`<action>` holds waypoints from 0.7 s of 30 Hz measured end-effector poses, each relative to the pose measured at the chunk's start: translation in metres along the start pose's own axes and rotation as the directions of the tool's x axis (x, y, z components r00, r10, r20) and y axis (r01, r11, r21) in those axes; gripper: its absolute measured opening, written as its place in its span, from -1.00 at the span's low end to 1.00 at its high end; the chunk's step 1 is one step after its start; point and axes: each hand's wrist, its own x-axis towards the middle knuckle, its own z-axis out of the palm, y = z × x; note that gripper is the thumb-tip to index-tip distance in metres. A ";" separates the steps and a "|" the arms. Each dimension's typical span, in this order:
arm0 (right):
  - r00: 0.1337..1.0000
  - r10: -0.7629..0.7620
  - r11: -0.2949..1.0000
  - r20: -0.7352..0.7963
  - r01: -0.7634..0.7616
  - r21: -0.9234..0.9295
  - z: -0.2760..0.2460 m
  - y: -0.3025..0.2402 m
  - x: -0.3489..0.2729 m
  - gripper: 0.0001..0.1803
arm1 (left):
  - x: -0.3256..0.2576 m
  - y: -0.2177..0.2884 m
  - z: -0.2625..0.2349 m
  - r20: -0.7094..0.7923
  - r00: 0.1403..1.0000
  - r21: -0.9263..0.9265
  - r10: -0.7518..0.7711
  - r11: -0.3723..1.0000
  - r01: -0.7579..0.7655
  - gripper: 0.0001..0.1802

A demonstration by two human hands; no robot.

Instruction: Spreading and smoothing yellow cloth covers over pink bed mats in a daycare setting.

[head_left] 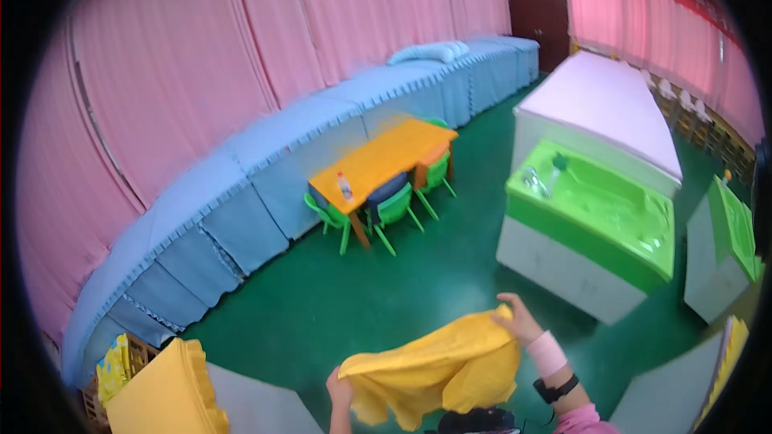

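A yellow cloth [438, 358] hangs stretched between my two hands, low in front of me above the green floor. My left hand [339, 392] is closed on its left corner. Higher up, my right hand [519, 321] pinches the upper right corner. The cloth sags in loose folds, and its lower edge hangs free. A pink cuff and a black wristband are on my right arm. Beneath the cloth a dark object [478, 419] shows in part at the lower edge; I cannot make out what it is.
An orange table [386, 157] with green chairs [396, 207] and a bottle [344, 186] stands ahead. To the right is a green tub [603, 201] on a white base. Yellow-topped units [161, 390] flank me. Blue-covered benches [265, 141] line the pink curtains.
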 end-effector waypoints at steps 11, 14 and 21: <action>0.930 -0.221 0.975 0.293 0.213 0.060 0.030 -0.017 0.370 -0.38 | 0.308 0.112 0.142 0.065 0.988 -0.552 -0.140 0.820 0.152 -0.75; 0.940 -0.246 0.967 0.237 0.222 0.120 0.013 -0.027 0.478 -0.45 | 0.394 0.163 0.208 0.194 0.972 -0.555 -0.134 0.802 0.221 -0.73; 0.923 -0.334 0.931 -0.194 0.354 0.083 -0.058 -0.079 0.697 -0.70 | 0.623 0.223 0.381 0.456 0.890 -0.613 -0.017 0.719 0.328 -0.67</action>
